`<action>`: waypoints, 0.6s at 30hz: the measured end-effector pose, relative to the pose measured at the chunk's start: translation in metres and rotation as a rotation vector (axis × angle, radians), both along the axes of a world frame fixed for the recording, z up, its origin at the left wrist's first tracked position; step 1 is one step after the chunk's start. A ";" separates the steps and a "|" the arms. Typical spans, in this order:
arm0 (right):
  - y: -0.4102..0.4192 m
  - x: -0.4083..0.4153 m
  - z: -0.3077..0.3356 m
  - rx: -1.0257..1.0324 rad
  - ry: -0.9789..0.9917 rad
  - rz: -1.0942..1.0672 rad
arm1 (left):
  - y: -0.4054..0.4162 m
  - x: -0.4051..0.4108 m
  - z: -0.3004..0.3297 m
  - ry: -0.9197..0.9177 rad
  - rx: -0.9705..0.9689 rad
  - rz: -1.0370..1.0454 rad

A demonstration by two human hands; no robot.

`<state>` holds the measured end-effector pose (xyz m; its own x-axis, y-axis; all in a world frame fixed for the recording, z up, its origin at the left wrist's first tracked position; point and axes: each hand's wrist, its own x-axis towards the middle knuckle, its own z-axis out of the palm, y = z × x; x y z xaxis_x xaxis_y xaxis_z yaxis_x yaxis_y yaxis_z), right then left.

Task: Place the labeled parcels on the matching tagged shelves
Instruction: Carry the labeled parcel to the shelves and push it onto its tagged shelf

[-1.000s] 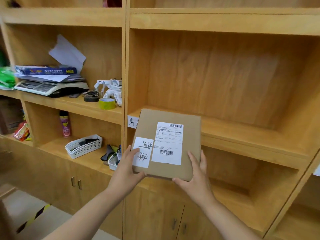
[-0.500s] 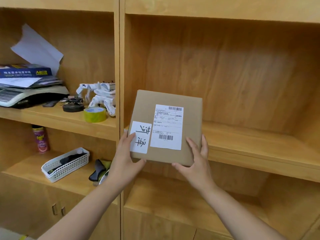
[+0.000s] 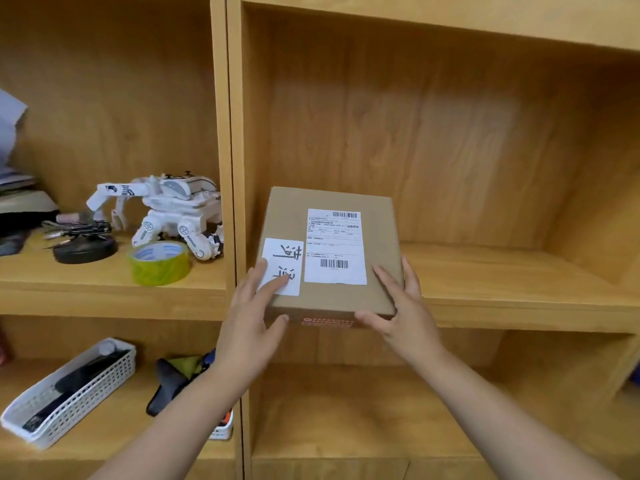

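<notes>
A flat brown cardboard parcel (image 3: 332, 299) lies on the wooden shelf (image 3: 502, 285) of the right-hand bay, pushed against the left divider, its front edge at the shelf lip. It carries a white shipping label with barcodes and a small white tag with handwritten characters. My left hand (image 3: 254, 317) grips its front left corner, fingers on the tag and thumb under the front edge. My right hand (image 3: 401, 313) holds the front right corner. The shelf's own tag is hidden behind my left hand.
In the left bay stand a white toy robot (image 3: 166, 213), a yellow-green tape roll (image 3: 160, 262) and a black round object (image 3: 85, 247). Below lie a white mesh basket (image 3: 69, 393) and dark tools (image 3: 173, 379). The vertical divider (image 3: 230, 133) separates the bays.
The parcel moved up and forward from in front of the shelf onto it, now lying flat. Both hands went with it, and the view came closer.
</notes>
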<state>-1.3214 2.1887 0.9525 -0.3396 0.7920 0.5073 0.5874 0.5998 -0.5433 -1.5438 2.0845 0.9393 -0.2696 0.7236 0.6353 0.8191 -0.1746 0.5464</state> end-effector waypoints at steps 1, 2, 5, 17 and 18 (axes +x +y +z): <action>0.001 -0.001 0.002 0.030 -0.039 -0.039 | 0.001 -0.003 0.000 0.110 0.042 0.038; 0.001 -0.002 0.005 0.075 -0.074 -0.073 | 0.003 -0.006 0.000 0.228 0.093 0.064; 0.002 -0.008 0.012 0.297 -0.174 -0.138 | 0.009 -0.007 0.002 0.463 0.186 0.074; 0.028 -0.038 0.015 0.453 -0.290 -0.167 | 0.039 -0.011 0.020 0.628 -0.037 0.190; 0.033 -0.041 0.016 0.441 -0.304 -0.162 | 0.044 -0.013 0.021 0.641 -0.051 0.200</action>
